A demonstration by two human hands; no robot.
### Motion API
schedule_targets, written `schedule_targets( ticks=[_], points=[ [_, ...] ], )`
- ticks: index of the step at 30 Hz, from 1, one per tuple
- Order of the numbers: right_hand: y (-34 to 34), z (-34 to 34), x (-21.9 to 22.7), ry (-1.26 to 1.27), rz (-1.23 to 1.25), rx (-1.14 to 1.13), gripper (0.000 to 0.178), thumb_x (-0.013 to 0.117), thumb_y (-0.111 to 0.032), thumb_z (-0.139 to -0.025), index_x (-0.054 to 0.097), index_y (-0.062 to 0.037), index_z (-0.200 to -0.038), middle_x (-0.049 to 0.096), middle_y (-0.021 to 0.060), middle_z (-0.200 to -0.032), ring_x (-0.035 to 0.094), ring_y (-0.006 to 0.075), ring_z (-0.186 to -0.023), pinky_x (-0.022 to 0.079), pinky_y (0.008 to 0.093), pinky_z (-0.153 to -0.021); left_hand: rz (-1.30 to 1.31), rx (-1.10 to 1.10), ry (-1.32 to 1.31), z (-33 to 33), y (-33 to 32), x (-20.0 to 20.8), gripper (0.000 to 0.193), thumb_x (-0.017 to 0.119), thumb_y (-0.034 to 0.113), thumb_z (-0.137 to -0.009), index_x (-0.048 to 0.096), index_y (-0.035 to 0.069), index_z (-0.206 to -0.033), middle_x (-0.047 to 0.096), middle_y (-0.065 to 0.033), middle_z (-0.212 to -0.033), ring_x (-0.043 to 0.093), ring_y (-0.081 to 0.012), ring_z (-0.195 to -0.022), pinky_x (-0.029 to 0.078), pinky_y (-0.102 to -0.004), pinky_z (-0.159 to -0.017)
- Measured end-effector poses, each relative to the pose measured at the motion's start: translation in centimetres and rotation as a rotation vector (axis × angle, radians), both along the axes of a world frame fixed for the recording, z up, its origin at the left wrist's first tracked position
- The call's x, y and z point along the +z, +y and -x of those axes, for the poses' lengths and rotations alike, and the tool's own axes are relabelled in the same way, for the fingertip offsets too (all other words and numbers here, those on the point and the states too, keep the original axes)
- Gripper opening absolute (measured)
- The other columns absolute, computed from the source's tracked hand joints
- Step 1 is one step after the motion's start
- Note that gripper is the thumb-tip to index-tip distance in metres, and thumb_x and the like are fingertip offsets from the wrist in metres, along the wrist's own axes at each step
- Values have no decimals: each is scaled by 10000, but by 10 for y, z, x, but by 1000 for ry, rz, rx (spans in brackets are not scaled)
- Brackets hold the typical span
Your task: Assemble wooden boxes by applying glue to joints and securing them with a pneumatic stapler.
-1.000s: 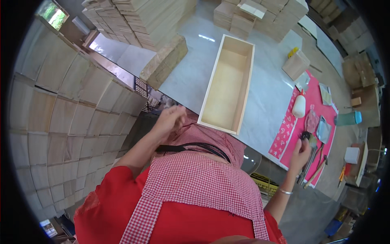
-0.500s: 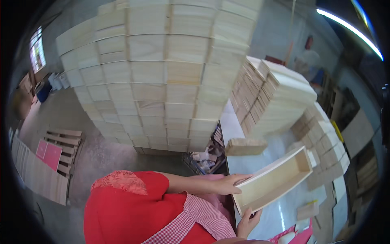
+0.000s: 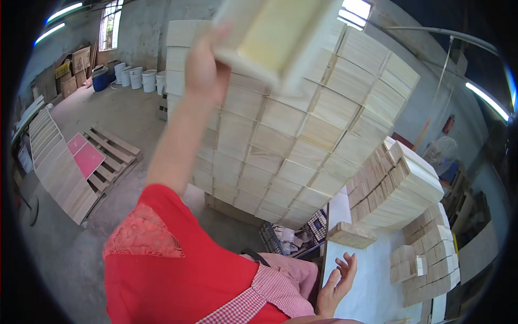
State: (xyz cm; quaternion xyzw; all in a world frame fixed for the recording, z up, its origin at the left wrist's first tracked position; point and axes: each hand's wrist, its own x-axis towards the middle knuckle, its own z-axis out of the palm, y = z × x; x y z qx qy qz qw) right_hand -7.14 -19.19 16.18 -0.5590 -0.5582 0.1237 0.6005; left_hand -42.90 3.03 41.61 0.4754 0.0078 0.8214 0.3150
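From here, the left hand (image 3: 206, 75) grips 1 wooden box (image 3: 264, 40) up before the tall stack (image 3: 275, 141); the right hand (image 3: 337, 283), fingers loosely apart, hovers by the table (image 3: 375, 286).

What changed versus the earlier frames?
The open-topped rectangular pale wooden box was lifted off the whitish tabletop, then moved up and left; the left hand alone holds it now. The right hand let go and is open. Unchanged: brown rectangular block on the tabletop, tall stack of pale wooden boxes.
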Motion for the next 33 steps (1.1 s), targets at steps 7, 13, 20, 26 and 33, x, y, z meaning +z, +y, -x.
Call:
schedule_targets(
  ticks=[7, 13, 20, 26, 33],
  points=[
    [3, 6, -24, -41, 39, -13, 506, 490, -154, -1024, 380, -10, -1496, 560, 165, -1302, 592, 229, -1047, 447, 365, -962, 460, 3, 135, 125, 161, 146, 512, 590, 386, -879, 615, 23, -1239, 679, -175, -1150, 648, -296, -1075, 520, -482, -920],
    [2, 8, -30, -30, 85, -65, 492, 504, -158, -1029, 396, -2, -1482, 582, 164, -1261, 592, 221, -1040, 460, 355, -944, 567, 208, 418, 108, 251, 174, 393, 522, 272, -882, 675, 9, -1132, 687, -184, -1124, 651, -312, -1072, 523, -470, -908],
    [1, 7, -47, 17, 157, -119, 485, 528, -173, -1030, 411, 6, -1465, 612, 155, -1188, 608, 204, -963, 487, 334, -893, 551, 754, 383, 68, 239, 171, 421, 507, 221, -869, 670, -38, -1158, 652, -237, -1248, 624, -338, -1181, 500, -465, -953],
    [1, 10, -46, 52, 171, -83, 473, 531, -155, -1028, 421, 10, -1458, 641, 147, -1118, 622, 198, -948, 493, 323, -884, 668, 1007, 456, 58, 231, 182, 435, 489, 196, -880, 650, -56, -1195, 567, -276, -1355, 586, -349, -1246, 496, -436, -974],
    [8, 4, -42, -128, 190, -176, 484, 583, -79, -981, 445, 38, -1430, 682, 112, -950, 628, 168, -812, 519, 309, -763, 408, 1238, 847, 100, 264, 138, 371, 472, 176, -943, 639, -42, -1193, 603, -243, -1292, 614, -314, -1190, 515, -430, -952]
  ],
)
